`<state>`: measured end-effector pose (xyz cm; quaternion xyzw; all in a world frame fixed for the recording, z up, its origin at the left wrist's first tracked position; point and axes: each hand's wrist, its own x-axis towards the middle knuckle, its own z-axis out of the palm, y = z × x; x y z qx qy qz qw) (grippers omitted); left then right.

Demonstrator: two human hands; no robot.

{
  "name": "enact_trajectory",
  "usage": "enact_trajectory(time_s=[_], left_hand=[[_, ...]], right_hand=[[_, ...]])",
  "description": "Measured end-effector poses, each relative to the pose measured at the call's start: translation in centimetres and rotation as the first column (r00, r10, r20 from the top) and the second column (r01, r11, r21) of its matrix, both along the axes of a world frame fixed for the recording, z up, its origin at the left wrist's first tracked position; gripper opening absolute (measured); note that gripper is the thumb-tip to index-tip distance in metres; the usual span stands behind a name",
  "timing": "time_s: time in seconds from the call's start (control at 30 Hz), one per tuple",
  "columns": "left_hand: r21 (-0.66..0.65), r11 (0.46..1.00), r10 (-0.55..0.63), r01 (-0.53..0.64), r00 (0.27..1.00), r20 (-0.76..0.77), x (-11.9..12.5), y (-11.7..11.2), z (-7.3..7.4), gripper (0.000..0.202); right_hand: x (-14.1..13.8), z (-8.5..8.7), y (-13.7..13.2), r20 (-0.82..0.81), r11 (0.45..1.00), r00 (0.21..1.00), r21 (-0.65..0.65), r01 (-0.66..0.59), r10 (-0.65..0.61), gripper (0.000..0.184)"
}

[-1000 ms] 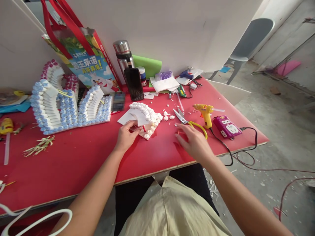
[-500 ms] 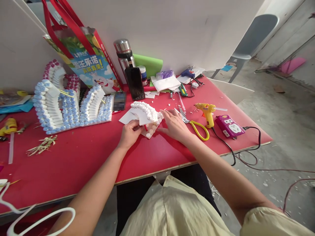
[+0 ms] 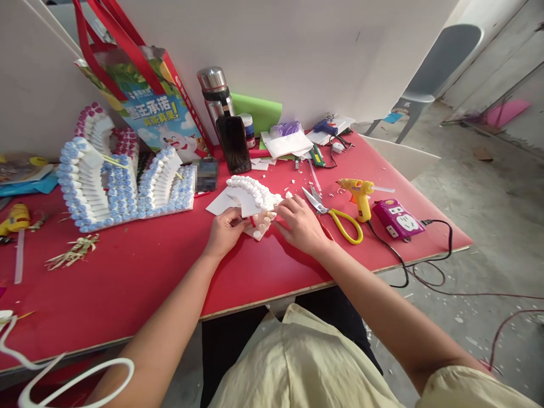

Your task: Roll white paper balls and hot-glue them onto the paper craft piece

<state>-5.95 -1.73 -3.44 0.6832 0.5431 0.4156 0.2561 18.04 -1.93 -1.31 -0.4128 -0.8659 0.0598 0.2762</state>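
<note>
In front of me on the red table is a small white craft model (image 3: 250, 198), with a curved top edged in rows of small white knobs and a flat base. At its near left, my left hand (image 3: 225, 231) pinches the edge, thumb and fingers closed. My right hand (image 3: 300, 224) is bent against the right side, fingertips touching the knobbed edge; whether they hold a separate small piece is hidden. Scissors with yellow handles (image 3: 346, 226) lie open just right of that hand. Beyond them a yellow glue gun (image 3: 361, 201) rests with a clear stick in its back.
A purple power socket (image 3: 399, 219) with a black cord sits near the right edge. Larger blue-and-white craft models (image 3: 121, 184) stand at left. Behind are a phone (image 3: 233, 144), a steel flask (image 3: 212, 85) and a shopping bag (image 3: 157, 107). White scraps lie about the scissors.
My right hand has shifted slightly left and its fingers have curled in closer to the model's right edge. My left hand keeps its hold in the same place.
</note>
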Motion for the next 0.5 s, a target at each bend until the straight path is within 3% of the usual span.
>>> enact_trajectory(time_s=[0.17, 0.5], left_hand=[[-0.005, 0.998, -0.065, 0.065, 0.998, 0.024, 0.0, 0.1, 0.0, 0.019], [0.005, 0.997, -0.075, 0.075, 0.997, 0.004, 0.3, 0.8, -0.3, 0.018]], right_hand=[[-0.7, -0.5, -0.9, 0.08, 0.997, 0.994, -0.023, -0.075, 0.077, 0.042], [-1.0, -1.6, -1.1, 0.086, 0.999, 0.996, -0.02, -0.034, 0.035, 0.038]])
